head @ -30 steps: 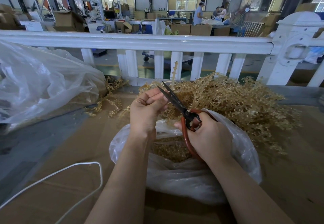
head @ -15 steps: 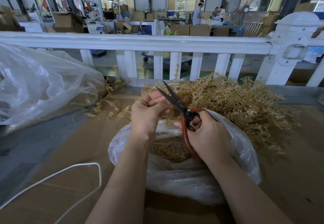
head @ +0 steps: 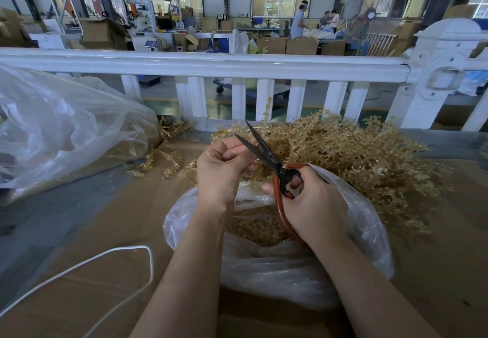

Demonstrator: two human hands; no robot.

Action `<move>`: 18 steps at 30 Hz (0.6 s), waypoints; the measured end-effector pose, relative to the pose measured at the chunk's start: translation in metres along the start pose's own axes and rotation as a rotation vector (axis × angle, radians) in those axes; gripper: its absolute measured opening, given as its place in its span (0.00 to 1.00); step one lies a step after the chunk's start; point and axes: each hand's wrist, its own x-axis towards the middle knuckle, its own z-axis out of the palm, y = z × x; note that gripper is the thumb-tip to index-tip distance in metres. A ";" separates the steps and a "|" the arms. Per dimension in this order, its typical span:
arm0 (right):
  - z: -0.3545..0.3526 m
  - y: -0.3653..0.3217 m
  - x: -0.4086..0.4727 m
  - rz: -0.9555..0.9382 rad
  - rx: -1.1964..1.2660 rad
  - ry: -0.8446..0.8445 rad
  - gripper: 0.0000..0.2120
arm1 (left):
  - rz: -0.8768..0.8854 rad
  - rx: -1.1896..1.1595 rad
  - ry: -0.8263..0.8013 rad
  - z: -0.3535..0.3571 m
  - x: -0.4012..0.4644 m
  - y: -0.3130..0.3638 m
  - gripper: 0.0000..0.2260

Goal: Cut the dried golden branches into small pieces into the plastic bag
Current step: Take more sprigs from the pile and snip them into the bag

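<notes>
Scissors (head: 266,152) in right hand (head: 314,205), blades apart, pointing up-left, seemingly toward left hand (head: 221,171).

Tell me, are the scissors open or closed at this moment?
Open. The two dark blades of the scissors spread apart in a narrow V, tips separated, beside the left hand.

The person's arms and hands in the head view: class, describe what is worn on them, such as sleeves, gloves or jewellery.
Nothing is worn. The left hand and right hand are bare, without gloves. No rings, watch or bracelet show. Both forearms are bare to the bottom edge of the picture, with no sleeve in view.
</notes>
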 end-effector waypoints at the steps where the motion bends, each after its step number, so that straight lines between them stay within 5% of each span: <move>1: 0.000 0.000 0.000 0.001 -0.003 0.000 0.21 | 0.001 0.003 -0.002 0.000 0.000 0.000 0.07; 18: -0.004 -0.003 0.001 0.027 -0.004 0.033 0.22 | 0.016 -0.028 -0.005 0.001 -0.001 0.000 0.09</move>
